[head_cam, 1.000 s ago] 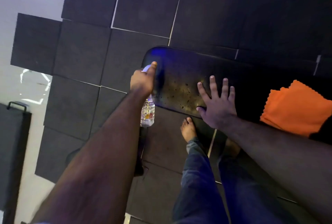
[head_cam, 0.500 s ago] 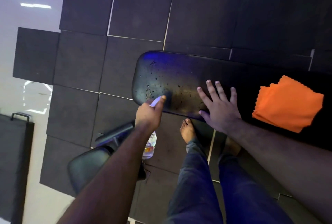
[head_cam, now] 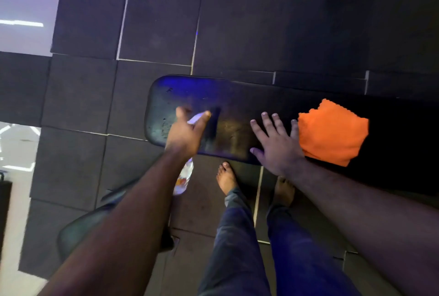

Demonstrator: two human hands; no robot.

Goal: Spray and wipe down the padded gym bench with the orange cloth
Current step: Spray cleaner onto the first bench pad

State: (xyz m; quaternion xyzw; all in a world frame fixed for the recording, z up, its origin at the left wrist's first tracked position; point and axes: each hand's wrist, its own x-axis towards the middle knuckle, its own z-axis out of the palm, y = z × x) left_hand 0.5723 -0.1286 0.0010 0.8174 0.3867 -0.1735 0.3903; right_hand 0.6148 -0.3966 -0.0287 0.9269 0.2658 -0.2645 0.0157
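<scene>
- The left grip (head_cam: 187,135) is wrapped round a clear spray bottle (head_cam: 183,180), with its nozzle over the near left end of the padded counter (head_cam: 237,101).
- The right grip (head_cam: 276,145) lies flat and open on the counter, holding nothing.
- The orange cloth (head_cam: 332,132) sits folded on the counter, touching that hand's outer fingers.
- Droplets speckle the counter's left end.

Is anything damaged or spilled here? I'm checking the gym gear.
The black padded bench shows small nicks and wet spots near its left end, consistent with spray. The folded orange cloth overhangs the near edge slightly. Nothing else stands out.
</scene>
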